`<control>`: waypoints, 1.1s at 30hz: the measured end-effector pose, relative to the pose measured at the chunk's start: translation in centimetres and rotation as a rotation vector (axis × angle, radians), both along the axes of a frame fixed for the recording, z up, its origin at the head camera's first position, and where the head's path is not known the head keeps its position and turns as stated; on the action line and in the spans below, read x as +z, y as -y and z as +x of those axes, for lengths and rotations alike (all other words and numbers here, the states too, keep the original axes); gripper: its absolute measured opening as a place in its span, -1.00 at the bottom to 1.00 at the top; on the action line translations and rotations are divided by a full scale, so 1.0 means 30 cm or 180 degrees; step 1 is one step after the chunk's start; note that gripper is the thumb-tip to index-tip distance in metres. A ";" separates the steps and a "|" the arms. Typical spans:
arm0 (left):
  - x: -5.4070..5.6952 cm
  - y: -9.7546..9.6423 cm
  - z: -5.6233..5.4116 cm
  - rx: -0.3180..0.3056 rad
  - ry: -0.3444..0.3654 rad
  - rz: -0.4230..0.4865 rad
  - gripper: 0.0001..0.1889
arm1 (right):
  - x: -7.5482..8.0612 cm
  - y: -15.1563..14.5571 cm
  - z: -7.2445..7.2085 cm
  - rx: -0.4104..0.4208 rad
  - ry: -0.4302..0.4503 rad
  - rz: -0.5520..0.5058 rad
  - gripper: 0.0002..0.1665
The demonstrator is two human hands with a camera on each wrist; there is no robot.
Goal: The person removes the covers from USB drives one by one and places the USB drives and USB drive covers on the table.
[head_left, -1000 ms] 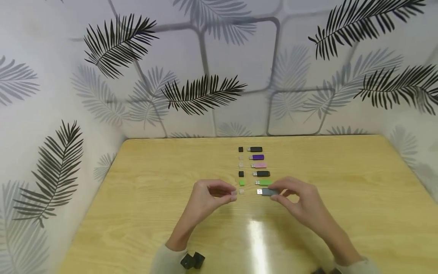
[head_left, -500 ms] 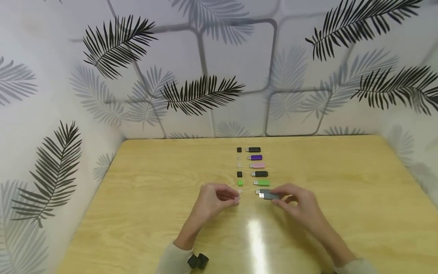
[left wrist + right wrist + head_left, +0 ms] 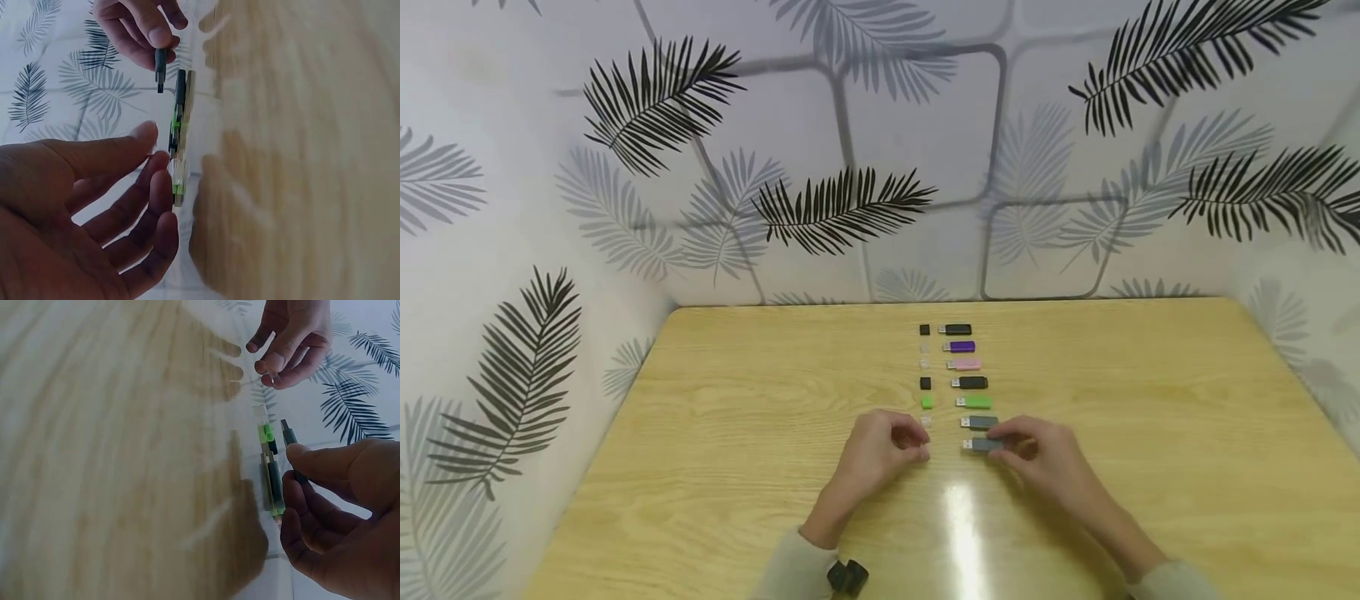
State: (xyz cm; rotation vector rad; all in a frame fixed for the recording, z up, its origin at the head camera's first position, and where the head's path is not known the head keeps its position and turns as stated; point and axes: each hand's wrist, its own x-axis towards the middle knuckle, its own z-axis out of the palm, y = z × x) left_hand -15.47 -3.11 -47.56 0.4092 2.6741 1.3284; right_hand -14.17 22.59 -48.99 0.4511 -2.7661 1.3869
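Observation:
My right hand point(image 3: 1045, 454) pinches a grey USB stick point(image 3: 981, 445) between thumb and fingers, its metal plug pointing left. Close to the end of the cap column, my left hand point(image 3: 880, 454) pinches a small clear cap point(image 3: 274, 376), mostly hidden by the fingertips. Just beyond the held stick lies another grey USB stick point(image 3: 977, 422), with a clear cap point(image 3: 926, 422) to its left. Farther back in the same column are a green stick point(image 3: 977, 402), a black stick point(image 3: 973, 382), a pink stick point(image 3: 967, 364), a purple stick point(image 3: 962, 346) and another black stick point(image 3: 957, 330).
Left of the sticks runs a matching column of caps, among them a green cap point(image 3: 927, 402) and a black cap point(image 3: 925, 383). All lie on a light wooden table point(image 3: 737, 417). Behind its far edge rises a leaf-patterned wall point(image 3: 917, 133).
My right hand has moved the held stick toward me, from over the other grey stick to just in front of it. My left hand has shifted slightly right and nearer, still pinching.

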 end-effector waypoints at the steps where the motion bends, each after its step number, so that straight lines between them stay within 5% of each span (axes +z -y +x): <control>1: -0.002 -0.003 -0.002 0.0011 -0.0007 -0.0054 -0.92 | 0.000 0.001 -0.002 -0.0002 0.0045 0.0016 -0.71; 10: -0.023 -0.037 -0.007 -0.0030 0.0017 -0.0427 -0.88 | -0.012 0.000 0.011 -0.0031 0.0205 0.0201 -0.75; 19: -0.010 -0.050 -0.010 0.0007 -0.0175 -0.0687 -0.86 | -0.003 0.009 0.001 -0.0073 0.0077 0.0349 -0.75; 33: -0.018 -0.024 -0.016 -0.0037 -0.0126 -0.0535 -0.88 | -0.017 0.022 -0.015 -0.0051 0.0131 0.0339 -0.72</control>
